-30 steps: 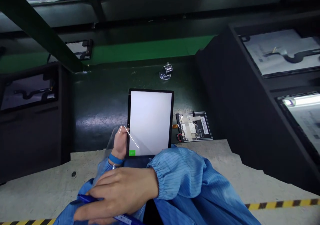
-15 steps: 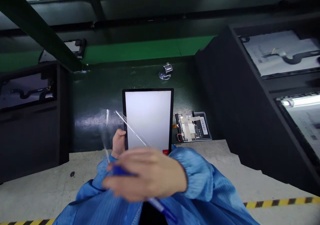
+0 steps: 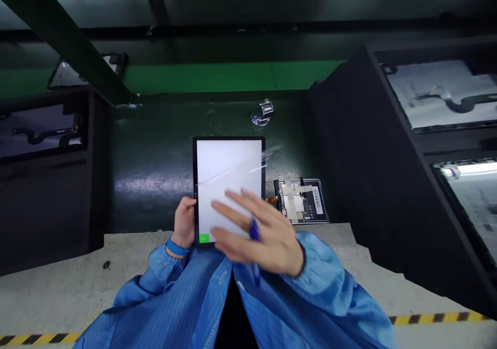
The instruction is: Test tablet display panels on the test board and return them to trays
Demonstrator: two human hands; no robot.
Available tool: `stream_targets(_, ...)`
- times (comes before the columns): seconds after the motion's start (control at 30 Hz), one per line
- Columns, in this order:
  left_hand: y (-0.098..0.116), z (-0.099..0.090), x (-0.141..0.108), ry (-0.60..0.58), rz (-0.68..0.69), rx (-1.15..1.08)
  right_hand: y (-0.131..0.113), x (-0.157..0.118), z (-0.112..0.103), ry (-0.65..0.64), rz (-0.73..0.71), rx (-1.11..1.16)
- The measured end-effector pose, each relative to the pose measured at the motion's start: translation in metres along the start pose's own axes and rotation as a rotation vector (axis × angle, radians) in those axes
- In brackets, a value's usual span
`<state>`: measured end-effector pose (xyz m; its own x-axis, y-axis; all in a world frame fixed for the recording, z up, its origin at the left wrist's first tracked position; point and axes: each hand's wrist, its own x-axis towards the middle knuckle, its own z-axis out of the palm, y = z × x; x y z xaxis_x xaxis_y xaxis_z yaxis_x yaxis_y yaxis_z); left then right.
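Observation:
My left hand [image 3: 184,222] grips the lower left edge of a tablet screen [image 3: 225,162], thumb at the front. The screen has a black frame, glows white and shows a small green box at its lower left corner. My right hand [image 3: 264,235], partly blurred, is over the lower right of the screen with its fingers spread. A blue pen [image 3: 254,230] is held in that hand, between the fingers. Shiny streaks of a clear film [image 3: 258,168] cross the screen; whether the fingers touch it, I cannot tell. An orange flat cable [image 3: 272,200] runs from the screen's right side.
A circuit board with a battery [image 3: 303,200] lies right of the screen. A small chrome bracket [image 3: 263,112] stands behind it. Dark racks holding display panels [image 3: 446,92] flank the dark green bench [image 3: 155,157]. A green post [image 3: 70,43] slants across the back left.
My right hand has swung from low left to the right with the pen, and its fingers have spread. The clear film has shifted rightward. The coloured corner box went from red, lower right, to green, lower left.

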<state>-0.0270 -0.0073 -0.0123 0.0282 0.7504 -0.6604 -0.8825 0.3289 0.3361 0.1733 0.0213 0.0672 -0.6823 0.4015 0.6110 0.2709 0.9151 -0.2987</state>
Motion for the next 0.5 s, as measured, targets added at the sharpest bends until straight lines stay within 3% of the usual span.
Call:
stream_targets(0.13,0.001,0.003,-0.001,-0.027,0.01,0.024,0.034,0.017,0.041,-0.292,0.135,-0.07)
stream_targets(0.2,0.0,0.005,-0.001,-0.057,0.024,0.035,0.04,0.013,0.047,-0.31,0.171,-0.096)
stream_targets(0.37,-0.001,0.005,0.002,-0.047,0.083,0.049,0.032,-0.006,0.051,-0.07,0.118,-0.142)
stream_targets(0.5,-0.001,0.002,0.002,0.028,0.061,0.071,0.035,-0.017,0.028,0.139,0.236,-0.07)
